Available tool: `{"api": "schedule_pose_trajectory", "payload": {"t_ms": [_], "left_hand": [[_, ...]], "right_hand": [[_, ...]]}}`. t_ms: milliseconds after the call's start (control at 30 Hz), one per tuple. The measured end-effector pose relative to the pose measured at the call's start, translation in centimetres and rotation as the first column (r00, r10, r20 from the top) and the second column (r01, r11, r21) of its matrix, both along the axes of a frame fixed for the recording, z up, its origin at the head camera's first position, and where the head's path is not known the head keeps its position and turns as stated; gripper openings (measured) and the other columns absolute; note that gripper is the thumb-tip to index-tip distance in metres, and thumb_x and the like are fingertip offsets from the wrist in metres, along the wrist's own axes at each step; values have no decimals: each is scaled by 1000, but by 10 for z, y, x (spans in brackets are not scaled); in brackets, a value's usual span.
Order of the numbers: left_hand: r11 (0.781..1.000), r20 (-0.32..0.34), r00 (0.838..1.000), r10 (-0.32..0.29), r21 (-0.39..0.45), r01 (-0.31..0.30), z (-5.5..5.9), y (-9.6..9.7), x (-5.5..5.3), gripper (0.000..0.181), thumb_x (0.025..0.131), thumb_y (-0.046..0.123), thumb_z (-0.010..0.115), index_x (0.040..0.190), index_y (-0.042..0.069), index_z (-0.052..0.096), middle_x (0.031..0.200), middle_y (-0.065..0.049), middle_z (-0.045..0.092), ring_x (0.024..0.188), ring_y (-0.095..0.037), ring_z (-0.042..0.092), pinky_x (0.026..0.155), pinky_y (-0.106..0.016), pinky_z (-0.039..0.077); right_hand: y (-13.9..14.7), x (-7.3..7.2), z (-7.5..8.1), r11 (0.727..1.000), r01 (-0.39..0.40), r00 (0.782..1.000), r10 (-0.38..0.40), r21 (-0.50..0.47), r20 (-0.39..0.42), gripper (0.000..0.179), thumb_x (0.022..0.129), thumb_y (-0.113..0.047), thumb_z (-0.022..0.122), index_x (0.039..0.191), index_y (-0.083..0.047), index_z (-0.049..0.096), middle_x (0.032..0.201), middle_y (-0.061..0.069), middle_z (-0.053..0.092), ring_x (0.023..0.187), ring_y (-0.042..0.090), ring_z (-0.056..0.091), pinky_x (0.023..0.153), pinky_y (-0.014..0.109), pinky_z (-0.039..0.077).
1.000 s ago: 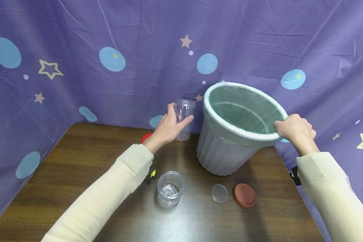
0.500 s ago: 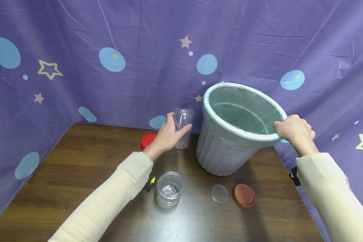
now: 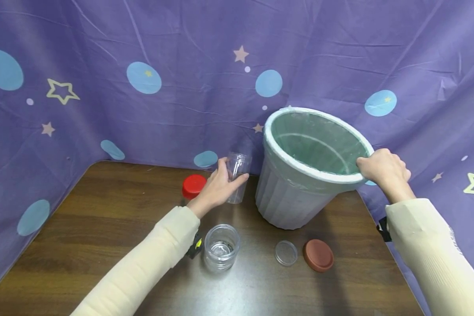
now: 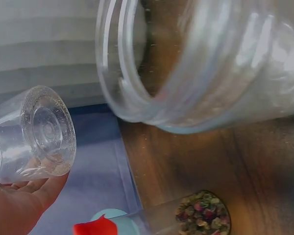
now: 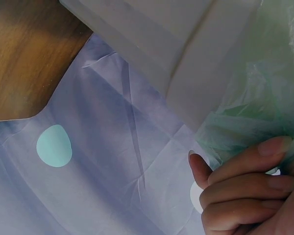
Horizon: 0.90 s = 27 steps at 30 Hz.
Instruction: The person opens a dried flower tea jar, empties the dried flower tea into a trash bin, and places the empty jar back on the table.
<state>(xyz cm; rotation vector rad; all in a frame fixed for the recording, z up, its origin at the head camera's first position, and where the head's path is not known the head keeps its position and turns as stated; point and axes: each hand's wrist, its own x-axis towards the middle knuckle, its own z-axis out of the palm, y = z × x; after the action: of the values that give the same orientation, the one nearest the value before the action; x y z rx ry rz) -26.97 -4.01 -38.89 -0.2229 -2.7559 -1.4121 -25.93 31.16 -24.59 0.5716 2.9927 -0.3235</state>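
Observation:
My left hand point(image 3: 215, 188) holds a clear plastic jar point(image 3: 240, 165) upright by its side, left of the bin. In the left wrist view this jar point(image 4: 49, 128) shows its ridged base, with some fine specks on it, and fingers curl behind it. My right hand point(image 3: 385, 170) grips the right rim of a grey trash bin point(image 3: 278, 197), which leans to the right. A thin pale-green bag point(image 3: 312, 138) lines the bin and folds over its rim. In the right wrist view the bag point(image 5: 245, 117) bunches beside the curled fingers point(image 5: 245, 191).
Another clear jar point(image 3: 221, 256), lidless, stands in front. A clear disc lid point(image 3: 286, 253) and a reddish-brown lid point(image 3: 318, 255) lie right of it. Behind my left wrist stands a red-lidded jar point(image 3: 193, 184); dried flowers point(image 4: 204, 214) show inside it. A black-and-yellow item point(image 3: 196, 245) is partly hidden by my sleeve.
My left hand and the jar it holds have come down toward the table, slightly leftward. More of the red lid shows now. My right hand and the bin look unchanged.

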Motion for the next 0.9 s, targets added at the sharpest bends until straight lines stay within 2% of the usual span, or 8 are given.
{"api": "schedule_pose_trajectory", "payload": {"t_ms": [200,600,900], "left_hand": [[999,20,999,-29,-18,29,-9,-1,2,81,89,54,60,148,10,26,123,-20,61,111,-36,62,96,-49,50],[998,45,997,-56,-10,56,-13,-5,0,82,90,53,61,148,9,24,121,-18,61,110,-34,62,96,-48,49],[999,52,998,-43,-10,44,-28,-5,0,82,88,52,63,146,8,25,123,-20,60,114,-35,61,96,-49,50]], "right_hand": [[0,0,0,1000,1,1000,-1,-3,-2,49,86,-32,39,109,10,51,124,39,47,115,57,44,87,63,40],[1,-1,0,1000,0,1000,0,-12,-8,48,85,-32,39,107,8,52,121,37,48,114,56,45,84,62,40],[2,-3,-1,1000,7,1000,-7,-14,-4,47,85,-33,39,106,8,53,121,37,48,114,56,45,85,62,40]]}}
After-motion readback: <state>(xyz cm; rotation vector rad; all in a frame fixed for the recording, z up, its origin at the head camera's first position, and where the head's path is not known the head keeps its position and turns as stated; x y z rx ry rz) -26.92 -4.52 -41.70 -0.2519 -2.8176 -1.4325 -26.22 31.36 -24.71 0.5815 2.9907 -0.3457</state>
